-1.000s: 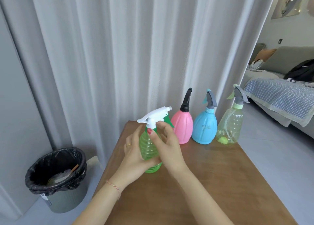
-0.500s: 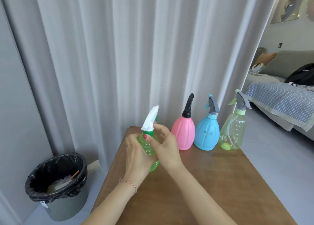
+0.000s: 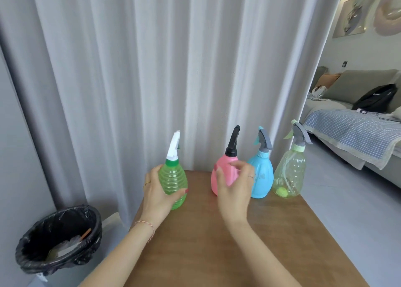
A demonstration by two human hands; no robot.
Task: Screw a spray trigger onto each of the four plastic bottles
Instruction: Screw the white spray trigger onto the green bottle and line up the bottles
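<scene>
My left hand (image 3: 157, 194) is wrapped around the ribbed green bottle (image 3: 174, 181), which carries a white spray trigger (image 3: 173, 145) and stands at the far left of the wooden table (image 3: 271, 232). My right hand (image 3: 235, 186) hovers to the right of it with fingers spread, holding nothing, in front of the pink bottle (image 3: 224, 171) with its black trigger. Further right stand a blue bottle (image 3: 262, 178) and a clear pale-green bottle (image 3: 289, 174), both with grey triggers on top.
A grey curtain (image 3: 152, 69) hangs right behind the table's far edge. A bin with a black liner (image 3: 58, 241) stands on the floor to the left. A sofa with a checked blanket (image 3: 355, 132) is off to the right.
My right hand has let go of the green bottle's neck and moved right, opening. The trigger now points away from me. The view has tilted upward.
</scene>
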